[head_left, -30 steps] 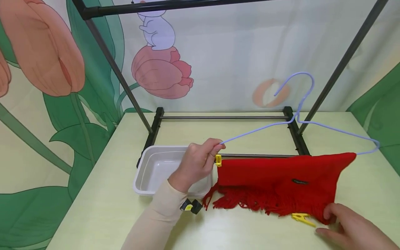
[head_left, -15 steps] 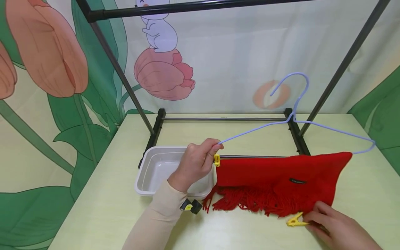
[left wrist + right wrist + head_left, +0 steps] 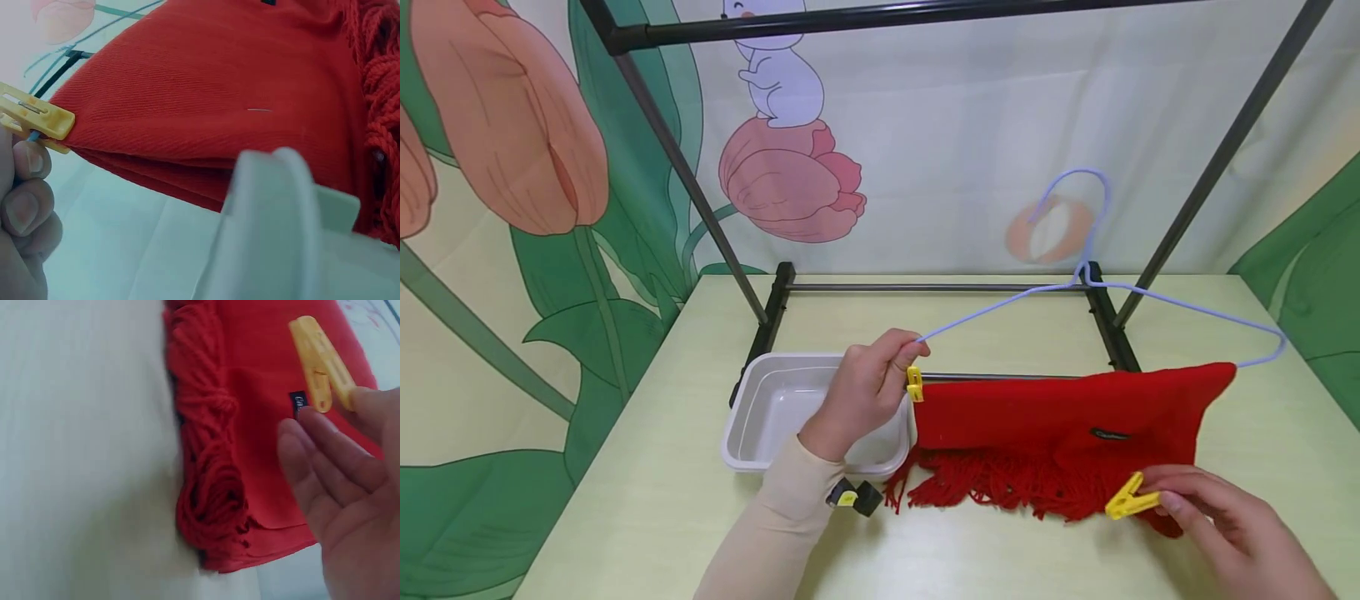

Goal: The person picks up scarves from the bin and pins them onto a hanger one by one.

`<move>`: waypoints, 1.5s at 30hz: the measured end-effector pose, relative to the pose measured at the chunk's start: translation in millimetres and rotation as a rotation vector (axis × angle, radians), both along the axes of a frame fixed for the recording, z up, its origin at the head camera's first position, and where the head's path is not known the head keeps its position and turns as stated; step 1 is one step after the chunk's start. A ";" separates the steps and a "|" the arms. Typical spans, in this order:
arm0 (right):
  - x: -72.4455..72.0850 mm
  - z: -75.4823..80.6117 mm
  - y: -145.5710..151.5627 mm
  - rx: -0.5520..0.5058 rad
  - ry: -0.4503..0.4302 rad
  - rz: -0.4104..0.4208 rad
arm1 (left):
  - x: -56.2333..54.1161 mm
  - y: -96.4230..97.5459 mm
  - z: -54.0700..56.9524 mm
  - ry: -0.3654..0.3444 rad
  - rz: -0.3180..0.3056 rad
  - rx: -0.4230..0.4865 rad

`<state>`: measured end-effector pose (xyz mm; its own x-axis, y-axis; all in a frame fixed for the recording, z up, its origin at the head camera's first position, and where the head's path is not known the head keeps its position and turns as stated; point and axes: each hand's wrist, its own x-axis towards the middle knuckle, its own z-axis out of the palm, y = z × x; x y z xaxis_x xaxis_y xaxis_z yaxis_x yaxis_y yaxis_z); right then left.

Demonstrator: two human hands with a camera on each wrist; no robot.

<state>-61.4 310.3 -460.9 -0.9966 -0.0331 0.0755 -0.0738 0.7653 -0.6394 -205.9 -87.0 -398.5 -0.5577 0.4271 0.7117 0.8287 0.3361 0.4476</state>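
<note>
My left hand grips the left end of a light purple wire hanger. A red fringed scarf is folded over the hanger's lower bar, its fringe hanging toward the table's front. Right beside my left fingertips, a yellow clothespin clips the scarf's corner to the wire. My right hand pinches a second yellow clothespin between thumb and fingers, in front of the scarf's lower right part. In the right wrist view that clothespin overlaps the scarf near its small black label.
A white plastic basin stands on the pale table, partly behind my left forearm. A black metal rack rises over the table, with its top bar across the upper view. A printed curtain hangs behind.
My right hand has picked the loose clothespin up from the table by the fringe and raised it slightly. The hanger's hook has shifted left, while my left hand keeps its grip.
</note>
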 end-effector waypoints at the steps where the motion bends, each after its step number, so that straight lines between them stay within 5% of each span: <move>1: 1.9 0.1 0.0 -0.044 0.030 -0.026 | -0.2 0.7 0.5 -0.037 -0.001 0.008; 8: 2.7 7.1 12.0 -0.295 0.261 -0.059 | -1.8 1.4 2.1 -0.229 0.023 0.063; 12: -3.4 9.3 19.8 -0.618 0.299 -0.042 | -1.6 -0.3 1.2 -0.267 0.037 0.069; 17: -16.4 15.8 24.8 -1.093 0.381 0.097 | -0.8 -1.5 1.8 -0.326 0.048 0.079; 19: -20.9 21.5 26.7 -1.166 0.415 0.113 | -0.7 -0.4 2.2 -0.348 0.049 0.084; 21: -24.7 30.0 27.7 -1.187 0.457 0.026 | -0.6 1.0 2.6 -0.368 0.048 0.088; 25: -35.0 53.6 31.2 -1.141 0.542 -0.241 | -0.2 2.5 2.6 -0.408 0.042 0.088; 28: -42.8 72.0 40.3 -1.067 0.571 -0.338 | 0.5 2.1 2.1 -0.429 0.050 0.084; 32: -52.2 92.1 57.0 -0.844 0.572 -0.256 | 1.8 0.3 2.4 -0.438 0.063 0.093; 39: -68.0 110.4 73.8 -0.284 0.542 -0.118 | 1.3 -2.6 2.1 -0.455 0.054 0.095; 45: -80.5 117.2 71.5 -0.177 0.583 0.019 | 0.5 -4.8 4.5 -0.457 0.040 0.095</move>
<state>-142.0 381.8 -343.7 -0.7890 0.0123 0.6142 -0.4624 0.6464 -0.6069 -205.4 -91.8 -394.0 -0.8380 0.3439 0.4237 0.5263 0.3040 0.7941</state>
